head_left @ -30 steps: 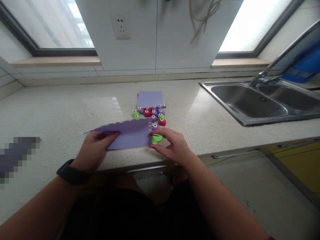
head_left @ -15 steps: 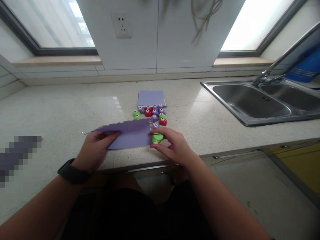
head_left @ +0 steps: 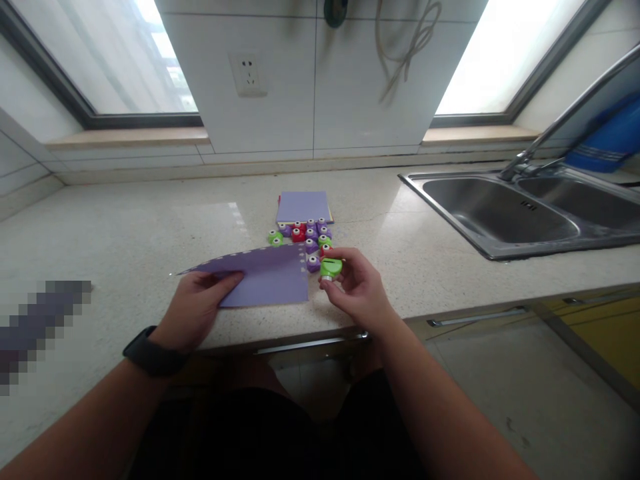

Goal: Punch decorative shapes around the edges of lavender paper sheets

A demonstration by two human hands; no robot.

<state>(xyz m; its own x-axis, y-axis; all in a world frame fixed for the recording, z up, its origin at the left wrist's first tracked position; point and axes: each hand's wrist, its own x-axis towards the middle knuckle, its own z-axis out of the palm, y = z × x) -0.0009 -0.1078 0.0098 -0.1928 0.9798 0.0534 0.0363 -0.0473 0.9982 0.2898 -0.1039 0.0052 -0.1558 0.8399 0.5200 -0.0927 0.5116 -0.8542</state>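
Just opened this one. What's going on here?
A person's left hand pinches a purple sheet near its left end, over the counter. The right hand holds a green punch, just off the sheet's right edge. Small cut-outs line the sheet's far edge and part of its right edge. Beyond it sit more purple, red and green punches, with a stack of paper behind them.
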